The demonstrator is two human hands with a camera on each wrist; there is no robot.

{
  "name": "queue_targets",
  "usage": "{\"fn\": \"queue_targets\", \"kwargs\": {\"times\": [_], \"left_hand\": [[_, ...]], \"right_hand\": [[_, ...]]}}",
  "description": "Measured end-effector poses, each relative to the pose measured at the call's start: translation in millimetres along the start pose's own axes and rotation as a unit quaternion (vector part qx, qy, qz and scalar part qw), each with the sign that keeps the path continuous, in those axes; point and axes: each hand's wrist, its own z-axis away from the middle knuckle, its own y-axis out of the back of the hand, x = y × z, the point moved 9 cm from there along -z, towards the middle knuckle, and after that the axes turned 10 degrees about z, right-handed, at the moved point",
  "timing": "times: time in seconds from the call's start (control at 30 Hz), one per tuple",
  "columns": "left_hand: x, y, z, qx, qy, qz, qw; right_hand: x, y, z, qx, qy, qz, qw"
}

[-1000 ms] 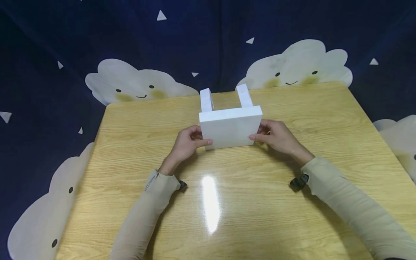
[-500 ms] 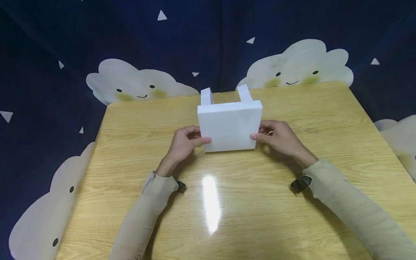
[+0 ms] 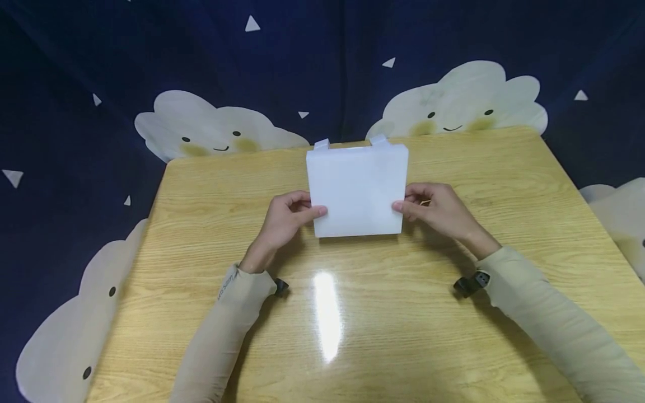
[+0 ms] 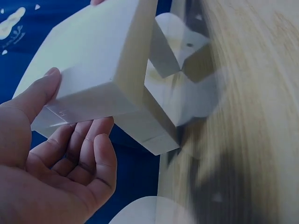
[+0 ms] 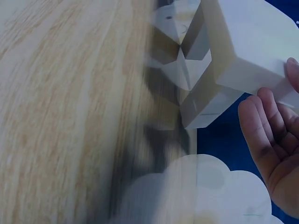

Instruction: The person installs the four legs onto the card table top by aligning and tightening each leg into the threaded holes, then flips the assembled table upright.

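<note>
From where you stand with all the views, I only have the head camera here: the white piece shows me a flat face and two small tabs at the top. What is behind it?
Observer: In the left wrist view, the white piece is a thick slab with block-like legs sticking out of its far face.
Operator: How does the left hand grip it?
Observer: The left hand has its thumb on the broad face and its fingers under the slab's edge.
Operator: And the right hand?
Observer: In the right wrist view, the right hand has its fingers against the slab's edge, beside one leg.
</note>
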Motion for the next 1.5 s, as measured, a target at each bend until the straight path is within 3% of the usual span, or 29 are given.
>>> {"fn": "queue_targets", "kwargs": {"times": [0.7,1.5], "left_hand": [[12.6,3.7,-19.7,-0.009,-0.028,0.009,0.9995],[18.4,7.2,-54.8,-0.016,-0.019,0.039,0.9989]], "right_hand": [[6.3,3.4,-19.3,-0.021,-0.054,-0.091,0.994],[12.4,5.5,-49.8,0.003,-0.071,-0.155,0.985]]}}
